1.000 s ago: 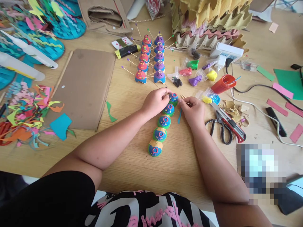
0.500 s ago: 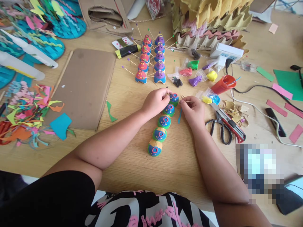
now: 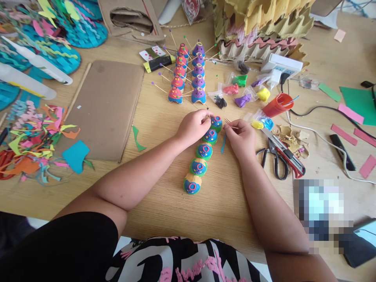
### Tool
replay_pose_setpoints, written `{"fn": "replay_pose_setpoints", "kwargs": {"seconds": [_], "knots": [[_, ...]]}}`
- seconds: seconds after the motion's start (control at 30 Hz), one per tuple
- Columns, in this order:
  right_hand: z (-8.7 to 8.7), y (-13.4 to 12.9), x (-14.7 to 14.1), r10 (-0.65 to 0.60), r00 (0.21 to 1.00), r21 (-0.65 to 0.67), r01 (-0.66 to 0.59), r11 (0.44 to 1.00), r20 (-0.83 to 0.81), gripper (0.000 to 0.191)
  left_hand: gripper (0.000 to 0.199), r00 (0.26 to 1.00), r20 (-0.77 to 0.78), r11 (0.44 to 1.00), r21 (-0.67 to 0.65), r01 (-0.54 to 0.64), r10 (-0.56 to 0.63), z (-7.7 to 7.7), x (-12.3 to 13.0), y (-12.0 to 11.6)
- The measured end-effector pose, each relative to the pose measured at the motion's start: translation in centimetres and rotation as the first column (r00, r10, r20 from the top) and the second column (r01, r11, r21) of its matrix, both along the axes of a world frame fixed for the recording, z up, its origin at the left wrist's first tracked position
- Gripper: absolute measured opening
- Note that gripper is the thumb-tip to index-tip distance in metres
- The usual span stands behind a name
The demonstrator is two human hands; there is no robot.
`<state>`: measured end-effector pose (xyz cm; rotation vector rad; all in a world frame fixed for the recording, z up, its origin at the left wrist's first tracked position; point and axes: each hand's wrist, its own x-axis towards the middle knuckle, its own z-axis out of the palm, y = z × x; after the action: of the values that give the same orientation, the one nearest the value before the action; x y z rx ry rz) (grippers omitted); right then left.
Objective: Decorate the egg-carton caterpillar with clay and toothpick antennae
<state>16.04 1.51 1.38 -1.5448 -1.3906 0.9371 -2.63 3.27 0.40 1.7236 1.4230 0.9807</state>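
Observation:
In the middle of the table lies a row of blue and green egg-carton cups [image 3: 204,151], decorated with pink rings and small yellow dots. My left hand [image 3: 192,126] is at its far end, fingers pinched around a thin toothpick [image 3: 208,111] with a dark tip. Whether that stick's lower end touches the far cup is hidden by the fingers. Just right of the same cup, my right hand [image 3: 243,138] is closed on several bare toothpicks [image 3: 229,123], their points facing left. A small blue plastic tool [image 3: 223,144] lies beside that hand.
Red [image 3: 175,94] and purple [image 3: 198,95] egg-carton rows with stick feelers stand beyond. Clay bags [image 3: 243,100], an orange cup [image 3: 276,105], scissors [image 3: 280,166] and a cutter knife [image 3: 293,162] lie right. Cardboard [image 3: 102,109] and paper scraps [image 3: 35,145] are left.
My right hand has shifted very slightly to the right with the toothpicks. Otherwise nothing has visibly moved.

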Motion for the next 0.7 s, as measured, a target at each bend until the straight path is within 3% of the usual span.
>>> {"fn": "replay_pose_setpoints", "kwargs": {"seconds": [0.7], "knots": [[-0.08, -0.04, -0.08, -0.015, 1.000, 0.011, 0.015, 1.000, 0.005, 0.025, 0.029, 1.000, -0.009, 1.000, 0.014, -0.007, 0.007, 0.14, 0.04, -0.08]]}}
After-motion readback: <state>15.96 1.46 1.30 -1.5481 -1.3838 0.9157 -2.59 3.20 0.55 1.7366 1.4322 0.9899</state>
